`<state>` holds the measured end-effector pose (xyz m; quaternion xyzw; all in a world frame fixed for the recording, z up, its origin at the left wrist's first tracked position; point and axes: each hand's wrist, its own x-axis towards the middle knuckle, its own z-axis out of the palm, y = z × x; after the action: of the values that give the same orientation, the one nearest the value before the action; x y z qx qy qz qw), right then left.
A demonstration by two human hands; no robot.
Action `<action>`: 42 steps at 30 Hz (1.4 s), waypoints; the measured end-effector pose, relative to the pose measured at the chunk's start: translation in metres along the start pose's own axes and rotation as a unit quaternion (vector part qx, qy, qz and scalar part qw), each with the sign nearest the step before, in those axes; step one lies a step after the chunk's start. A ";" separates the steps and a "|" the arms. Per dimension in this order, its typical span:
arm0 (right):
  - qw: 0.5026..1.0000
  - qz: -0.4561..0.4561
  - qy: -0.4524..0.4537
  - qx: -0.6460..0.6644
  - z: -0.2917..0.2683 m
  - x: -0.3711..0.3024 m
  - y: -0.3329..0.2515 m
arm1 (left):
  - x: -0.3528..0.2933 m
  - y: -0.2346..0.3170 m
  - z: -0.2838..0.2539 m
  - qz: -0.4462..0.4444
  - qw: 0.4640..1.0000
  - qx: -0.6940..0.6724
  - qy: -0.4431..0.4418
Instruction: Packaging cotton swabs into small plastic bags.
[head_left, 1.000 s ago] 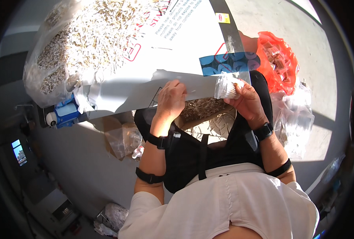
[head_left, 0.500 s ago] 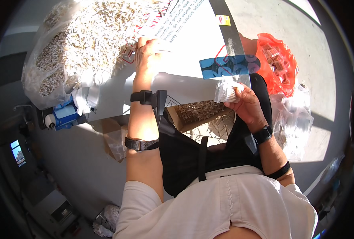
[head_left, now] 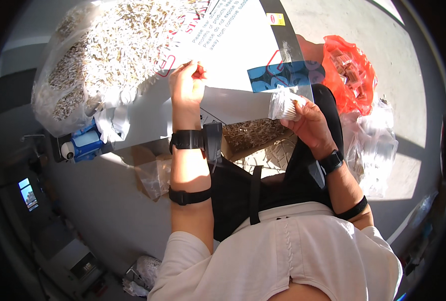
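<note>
My right hand [head_left: 311,123] grips a small clear plastic bag [head_left: 284,104] at the table's near right edge. Packed inside are thin white sticks that look like cotton swabs. Over the bright tabletop [head_left: 228,103], my left hand [head_left: 187,84] is raised with its fingers curled in. Whatever those fingers may hold is too small to make out. Beyond that hand, to the left, spreads a large heap of loose white and tan sticks [head_left: 122,45], partly in a big clear bag [head_left: 45,108].
A blue patterned strip [head_left: 278,75] lies at the table's right side. An open red bag of small packs [head_left: 351,75] and a clear bag of white items [head_left: 376,145] stand to the right. Below the table edge sits a cardboard box of sticks [head_left: 255,135]; a blue-and-white object [head_left: 82,143] is at left.
My left hand has drawn back from the heap toward me, its fingers curling in. The right hand still holds the bag in nearly the same place.
</note>
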<state>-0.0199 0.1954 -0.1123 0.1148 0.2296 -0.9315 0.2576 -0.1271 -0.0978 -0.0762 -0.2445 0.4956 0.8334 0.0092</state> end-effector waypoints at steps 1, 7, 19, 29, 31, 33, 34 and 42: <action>1.000 0.001 -0.002 0.001 0.002 -0.001 0.000 | -0.004 0.001 -0.001 -0.016 0.998 -0.068 0.006; 1.000 0.001 -0.014 -0.001 0.005 -0.003 0.000 | -0.029 -0.002 0.000 0.049 0.997 -0.031 -0.050; 1.000 0.003 -0.028 -0.009 0.012 -0.011 -0.001 | -0.054 0.007 0.006 0.017 0.999 -0.038 -0.026; 1.000 -0.002 0.001 -0.019 0.007 -0.009 0.000 | -0.086 -0.025 -0.011 -0.022 0.838 0.469 -0.277; 1.000 -0.003 0.005 -0.019 0.005 -0.009 0.000 | -0.074 -0.023 -0.022 0.016 0.852 0.477 -0.217; 1.000 -0.003 0.010 -0.024 0.004 -0.011 -0.003 | -0.048 -0.017 -0.037 0.084 0.902 0.412 -0.100; 1.000 -0.004 0.014 -0.026 0.001 -0.013 -0.003 | -0.033 -0.012 -0.039 0.167 0.902 0.396 -0.043; 1.000 0.001 0.007 -0.022 0.002 -0.006 0.002 | 0.057 0.028 -0.073 0.152 0.669 0.672 0.277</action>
<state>-0.0136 0.1956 -0.1095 0.1161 0.2516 -0.9253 0.2589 -0.1557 -0.1853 -0.1057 -0.3132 0.9317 0.1584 -0.0934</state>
